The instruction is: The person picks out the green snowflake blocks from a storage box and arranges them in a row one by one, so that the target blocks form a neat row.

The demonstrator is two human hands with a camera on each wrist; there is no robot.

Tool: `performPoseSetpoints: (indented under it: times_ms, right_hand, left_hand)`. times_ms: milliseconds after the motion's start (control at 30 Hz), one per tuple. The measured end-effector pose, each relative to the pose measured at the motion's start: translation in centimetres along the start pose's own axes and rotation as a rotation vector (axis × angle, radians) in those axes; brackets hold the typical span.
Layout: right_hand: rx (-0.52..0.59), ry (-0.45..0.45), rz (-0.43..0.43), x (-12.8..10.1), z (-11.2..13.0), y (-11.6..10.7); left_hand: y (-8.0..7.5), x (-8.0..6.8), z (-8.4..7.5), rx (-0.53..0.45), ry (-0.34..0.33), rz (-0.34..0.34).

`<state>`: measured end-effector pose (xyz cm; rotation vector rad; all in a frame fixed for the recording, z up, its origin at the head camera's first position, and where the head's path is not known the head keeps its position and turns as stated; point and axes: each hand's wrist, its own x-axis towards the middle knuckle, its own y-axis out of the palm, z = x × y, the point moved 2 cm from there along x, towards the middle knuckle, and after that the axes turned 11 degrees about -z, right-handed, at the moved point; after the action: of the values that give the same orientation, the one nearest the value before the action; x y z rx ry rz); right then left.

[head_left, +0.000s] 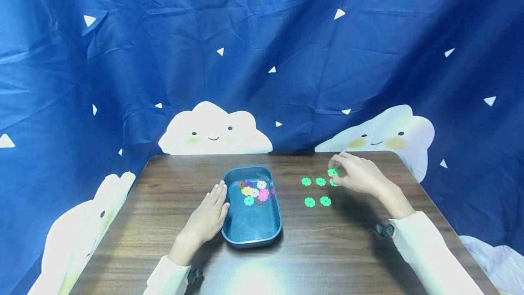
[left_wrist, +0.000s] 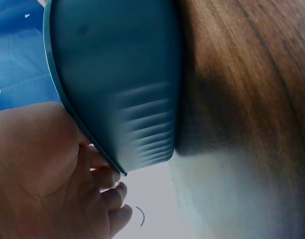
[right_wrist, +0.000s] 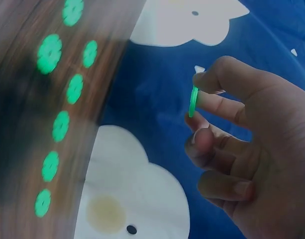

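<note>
The right hand (head_left: 357, 174) pinches a green flower disc (right_wrist: 193, 102) in its fingertips (right_wrist: 212, 79), raised above the bench (head_left: 348, 249) near the loose green discs (head_left: 309, 202). The left hand (head_left: 209, 215) lies flat with straight fingers against the side of the blue tray (head_left: 250, 229), grasping nothing. Mixed coloured discs (head_left: 254, 192) sit in the tray's far end.
</note>
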<state>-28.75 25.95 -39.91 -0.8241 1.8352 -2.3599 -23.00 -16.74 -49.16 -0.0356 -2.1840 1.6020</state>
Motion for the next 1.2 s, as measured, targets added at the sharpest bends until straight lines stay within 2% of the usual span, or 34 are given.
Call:
performPoseSetpoints:
  times_ms: [333, 500, 700, 1033, 1200]
  right_hand:
    - [-0.024, 0.029, 0.029, -2.6, -2.4, 0.2]
    - [-0.030, 0.001, 0.030, -3.8, -3.1, 0.8]
    - [-0.019, -0.032, 0.020, -4.9, -3.6, 2.2]
    - [0.011, 0.003, 0.113, -5.5, -3.5, 5.0]
    - [0.013, 0.004, 0.123, -5.8, -3.6, 6.0]
  left_hand:
    - [-0.2, -0.1, -0.3, 0.006, 0.007, -0.018]
    - [-0.3, -0.2, -0.3, 0.009, 0.006, -0.025]
    - [-0.2, -0.2, -0.3, 0.004, 0.006, -0.030]
    - [0.2, -0.1, -0.1, 0.004, -0.003, -0.007]
    - [0.1, -0.1, -0.1, 0.006, -0.008, -0.003]
